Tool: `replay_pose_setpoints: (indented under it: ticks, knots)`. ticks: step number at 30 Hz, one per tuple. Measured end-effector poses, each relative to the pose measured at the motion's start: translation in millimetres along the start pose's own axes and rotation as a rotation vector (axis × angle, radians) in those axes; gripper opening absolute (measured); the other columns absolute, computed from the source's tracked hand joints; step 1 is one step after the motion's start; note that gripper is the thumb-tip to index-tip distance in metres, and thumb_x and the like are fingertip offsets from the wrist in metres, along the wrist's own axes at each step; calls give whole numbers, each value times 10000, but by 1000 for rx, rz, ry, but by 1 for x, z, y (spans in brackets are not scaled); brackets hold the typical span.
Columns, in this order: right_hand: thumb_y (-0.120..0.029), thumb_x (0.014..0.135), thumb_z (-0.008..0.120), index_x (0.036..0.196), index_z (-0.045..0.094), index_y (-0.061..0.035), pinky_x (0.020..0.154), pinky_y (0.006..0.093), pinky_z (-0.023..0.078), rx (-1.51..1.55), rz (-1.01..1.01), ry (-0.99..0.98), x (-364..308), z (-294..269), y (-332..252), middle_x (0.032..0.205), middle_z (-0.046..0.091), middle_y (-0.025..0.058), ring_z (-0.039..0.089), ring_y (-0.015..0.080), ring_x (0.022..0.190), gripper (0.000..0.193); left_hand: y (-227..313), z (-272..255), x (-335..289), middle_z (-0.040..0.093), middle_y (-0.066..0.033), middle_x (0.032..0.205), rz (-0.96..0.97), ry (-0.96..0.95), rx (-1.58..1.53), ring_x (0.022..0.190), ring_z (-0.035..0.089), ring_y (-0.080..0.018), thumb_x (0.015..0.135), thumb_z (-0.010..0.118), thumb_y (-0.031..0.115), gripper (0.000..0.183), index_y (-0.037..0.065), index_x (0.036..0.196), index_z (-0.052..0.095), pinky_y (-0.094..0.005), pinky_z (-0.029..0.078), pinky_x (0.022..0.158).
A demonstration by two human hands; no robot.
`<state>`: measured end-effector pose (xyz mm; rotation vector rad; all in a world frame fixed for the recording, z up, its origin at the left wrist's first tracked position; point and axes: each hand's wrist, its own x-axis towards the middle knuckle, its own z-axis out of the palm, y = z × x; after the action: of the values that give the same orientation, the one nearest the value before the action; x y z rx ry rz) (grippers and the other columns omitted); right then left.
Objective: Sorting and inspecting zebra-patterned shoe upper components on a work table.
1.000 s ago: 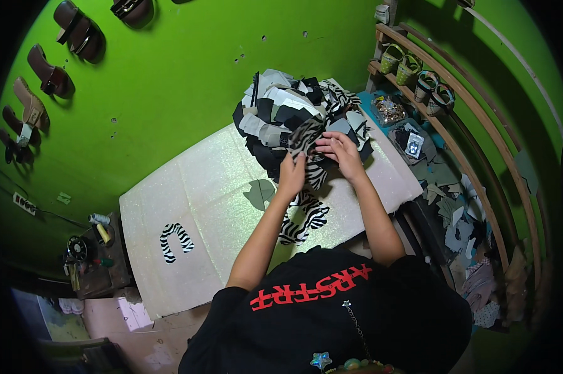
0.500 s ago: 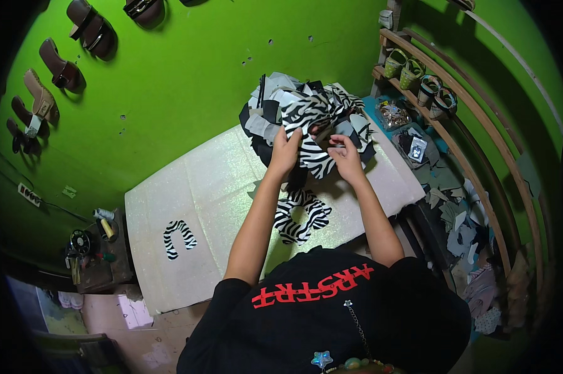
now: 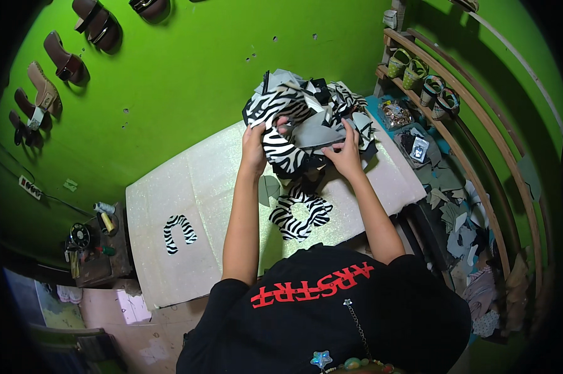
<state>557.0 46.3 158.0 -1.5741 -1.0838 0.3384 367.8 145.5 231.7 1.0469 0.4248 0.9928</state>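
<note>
My left hand (image 3: 254, 148) is closed on the edge of a zebra-print fabric piece (image 3: 280, 149), which curves over the left side of a scrap pile. My right hand (image 3: 346, 151) has its fingers apart over the pile, by the edge of a grey scrap (image 3: 315, 132); whether it touches that scrap is unclear. Black, white, grey and striped scraps (image 3: 350, 96) make up the heap. Nearer me on the cream glittery table cover (image 3: 222, 212) lies a zebra-print ring-shaped cutout (image 3: 284, 218), beside a grey-green scrap (image 3: 269, 190). A small U-shaped zebra-print piece (image 3: 169, 235) rests at the left.
A green wall (image 3: 188, 81) with sandals (image 3: 69, 59) hung on it rises behind the table. At right stands a wooden rack (image 3: 462, 87) holding small shoes (image 3: 414, 73), above more scraps (image 3: 440, 177). A sewing machine (image 3: 80, 237) and thread spools (image 3: 108, 221) are at left.
My left hand has moved left, drawing the zebra-print piece aside and exposing grey scraps. My right hand has shifted slightly up and right. The ring-shaped cutout has shifted slightly left.
</note>
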Motion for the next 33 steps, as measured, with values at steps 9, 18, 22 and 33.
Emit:
replay_pose_setpoints:
  ticks: [9, 18, 22, 33]
  knots:
    - [45, 631, 666, 792, 586, -10, 580, 244, 469, 56, -131, 3, 14, 13, 13, 863, 471, 76, 554, 149, 628, 188, -3, -58, -26, 597, -129, 1040, 29, 102, -126, 805, 587, -183, 875, 298, 204, 402, -18, 1175, 447, -287, 483, 726]
    - [135, 580, 597, 720, 594, -21, 639, 274, 471, -16, -223, 84, 24, -4, 23, 958, 530, 80, 567, 217, 820, 210, 7, -70, -42, 580, -143, 1069, 91, 174, -218, 872, 571, -209, 869, 296, 190, 406, -30, 1180, 436, -314, 462, 781]
    - [151, 547, 561, 687, 618, -54, 911, 423, 366, -110, -141, -88, 25, -18, 24, 1091, 528, 75, 502, 306, 1020, 255, 0, -73, -45, 573, -165, 1073, 64, 151, -236, 882, 571, -220, 867, 297, 181, 407, -45, 1174, 437, -317, 453, 799]
    - [-25, 711, 527, 1022, 620, -201, 970, 649, 39, -760, 33, 5, 27, -51, 30, 1259, 394, 71, 315, 295, 1186, 369, -12, -72, -52, 587, -161, 1046, 5, 162, -265, 849, 569, -218, 866, 311, 194, 403, -51, 1151, 457, -316, 446, 800]
